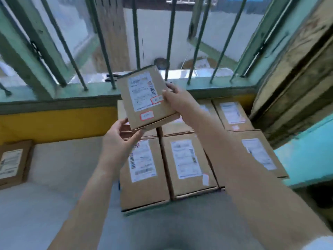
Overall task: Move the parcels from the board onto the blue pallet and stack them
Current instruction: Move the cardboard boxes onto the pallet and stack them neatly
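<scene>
Both hands gripped one flat cardboard parcel [146, 98] in the air: the left hand [119, 136] cupped its near left corner from below, thumb against the edge, while the right hand [175, 100] pinched its right edge, thumb on top by the red-bordered sticker and fingers behind. The parcel was tilted, label face toward the camera, above the far left part of a block of stacked parcels [182, 159] that sat in the right half of the scene, just short of the barred window [144, 42]. That block showed two rows, three visible in the far row and three in the near one, all label-up and touching. The blue pallet was almost wholly hidden beneath them; only a sliver of blue showed at the near left side. One more parcel [13, 163] lay well apart at the left edge on a pale surface, probably the board. The step in hand looked like placing. The next move would call for levelling the parcel, squaring it with the box beneath in the far left spot, lowering it flush, then loosening both hands.
</scene>
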A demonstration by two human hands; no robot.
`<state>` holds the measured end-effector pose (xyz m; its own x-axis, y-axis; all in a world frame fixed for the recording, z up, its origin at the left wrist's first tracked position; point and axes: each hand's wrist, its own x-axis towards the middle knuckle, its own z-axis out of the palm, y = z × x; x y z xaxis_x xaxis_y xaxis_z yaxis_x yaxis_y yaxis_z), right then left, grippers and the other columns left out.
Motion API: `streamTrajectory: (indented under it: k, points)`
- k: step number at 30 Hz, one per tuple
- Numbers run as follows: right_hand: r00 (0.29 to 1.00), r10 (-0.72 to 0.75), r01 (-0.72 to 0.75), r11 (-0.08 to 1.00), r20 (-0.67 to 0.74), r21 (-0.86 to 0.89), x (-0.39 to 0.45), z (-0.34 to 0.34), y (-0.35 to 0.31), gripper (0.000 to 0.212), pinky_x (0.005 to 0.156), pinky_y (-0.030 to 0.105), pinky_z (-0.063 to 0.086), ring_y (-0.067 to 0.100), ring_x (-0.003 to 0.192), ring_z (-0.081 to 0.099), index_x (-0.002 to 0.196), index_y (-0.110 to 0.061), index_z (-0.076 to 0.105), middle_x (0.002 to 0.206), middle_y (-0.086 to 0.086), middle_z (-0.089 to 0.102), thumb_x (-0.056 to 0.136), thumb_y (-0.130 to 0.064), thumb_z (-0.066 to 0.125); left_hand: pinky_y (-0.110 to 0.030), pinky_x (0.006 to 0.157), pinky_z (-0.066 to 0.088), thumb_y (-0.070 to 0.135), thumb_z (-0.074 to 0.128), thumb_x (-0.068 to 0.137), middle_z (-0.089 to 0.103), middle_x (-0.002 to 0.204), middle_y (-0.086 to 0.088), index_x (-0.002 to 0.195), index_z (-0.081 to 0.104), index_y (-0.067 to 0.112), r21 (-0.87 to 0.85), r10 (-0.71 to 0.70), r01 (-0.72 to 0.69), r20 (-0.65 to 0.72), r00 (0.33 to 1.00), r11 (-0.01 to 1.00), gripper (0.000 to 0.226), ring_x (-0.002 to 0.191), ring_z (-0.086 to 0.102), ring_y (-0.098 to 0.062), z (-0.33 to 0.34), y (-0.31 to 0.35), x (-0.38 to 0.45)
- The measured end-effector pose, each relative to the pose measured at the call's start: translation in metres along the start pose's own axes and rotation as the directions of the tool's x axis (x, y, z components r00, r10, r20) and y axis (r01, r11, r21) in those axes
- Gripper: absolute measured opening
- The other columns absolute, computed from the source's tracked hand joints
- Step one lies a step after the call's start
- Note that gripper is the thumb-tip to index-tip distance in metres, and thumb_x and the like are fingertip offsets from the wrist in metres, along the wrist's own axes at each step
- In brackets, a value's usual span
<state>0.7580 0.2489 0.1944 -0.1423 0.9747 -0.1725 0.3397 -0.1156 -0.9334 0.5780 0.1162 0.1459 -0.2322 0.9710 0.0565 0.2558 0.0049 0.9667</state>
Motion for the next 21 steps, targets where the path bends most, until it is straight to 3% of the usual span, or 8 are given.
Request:
streamTrajectory:
  k: [3,5,7,9,12,16,21]
  points:
    - [0.998,0.031,-0.027,0.998,-0.051,0.064,-0.013,-0.078,0.039,0.044,0.088,0.033,0.053,0.016,0.105,0.064,0.142,-0.027,0.049,0.124,-0.003,0.065,0.098,-0.026,0.051,-0.006,0.068,0.046,0.045,0.076,0.076,0.068,0.088,0.019,0.120,0.056,0.035,0.147,0.056,-0.072,0.106,0.993,0.986,0.049,0.077,0.064,0.012,0.074,0.020,0.007]
    - [0.991,0.036,-0.025,0.996,-0.130,0.084,-0.011,-0.117,0.065,0.040,0.081,0.033,0.053,0.018,0.101,0.063,0.138,-0.023,0.052,0.124,0.000,0.064,0.098,-0.023,0.050,-0.004,0.069,0.045,0.038,0.075,0.081,0.067,0.092,0.017,0.127,0.055,0.028,0.228,0.042,-0.087,0.197,0.979,0.970,0.052,0.081,0.064,0.010,0.109,0.025,0.013]
    - [0.973,0.042,-0.029,0.998,-0.226,0.060,-0.003,-0.145,0.090,0.038,0.085,0.039,0.053,0.022,0.104,0.061,0.134,-0.021,0.054,0.123,0.003,0.064,0.097,-0.025,0.049,-0.017,0.084,0.051,0.040,0.073,0.083,0.065,0.109,0.004,0.137,0.051,0.020,0.319,0.029,-0.114,0.260,0.965,0.941,0.062,0.096,0.064,-0.003,0.133,0.025,0.017]
    - [0.951,0.074,-0.072,0.997,-0.300,0.018,0.005,-0.167,0.111,0.037,0.085,0.037,0.050,0.022,0.104,0.059,0.131,-0.021,0.054,0.122,0.002,0.062,0.095,-0.027,0.049,-0.028,0.098,0.045,0.044,0.069,0.085,0.060,0.122,-0.002,0.138,0.050,0.020,0.468,0.067,-0.200,0.285,0.956,0.861,0.061,0.112,0.057,-0.014,0.150,0.021,0.019]
    - [0.935,0.150,-0.157,0.988,-0.320,0.002,0.019,-0.183,0.137,0.040,0.088,0.036,0.047,0.024,0.109,0.056,0.134,-0.017,0.053,0.126,0.008,0.061,0.096,-0.026,0.049,-0.025,0.104,0.032,0.044,0.064,0.088,0.053,0.132,-0.005,0.138,0.051,0.018,0.608,0.109,-0.301,0.332,0.937,0.734,0.057,0.125,0.047,-0.020,0.166,0.012,0.019]
    - [0.921,0.222,-0.241,0.970,-0.319,-0.020,0.033,-0.185,0.158,0.041,0.088,0.033,0.044,0.029,0.117,0.055,0.137,-0.018,0.053,0.131,0.010,0.060,0.097,-0.028,0.049,-0.034,0.115,0.027,0.047,0.057,0.091,0.041,0.147,-0.007,0.145,0.043,0.019,0.696,-0.004,-0.283,0.380,0.925,0.660,0.063,0.138,0.033,-0.022,0.179,0.001,0.018]
    - [0.940,0.185,-0.231,0.964,-0.288,-0.134,0.044,-0.182,0.172,0.040,0.092,0.033,0.042,0.030,0.120,0.054,0.138,-0.014,0.051,0.134,0.012,0.059,0.100,-0.026,0.047,-0.035,0.111,0.030,0.048,0.055,0.091,0.044,0.146,-0.003,0.144,0.041,0.023,0.749,-0.031,-0.288,0.381,0.924,0.596,0.060,0.135,0.036,-0.022,0.185,-0.007,0.013]
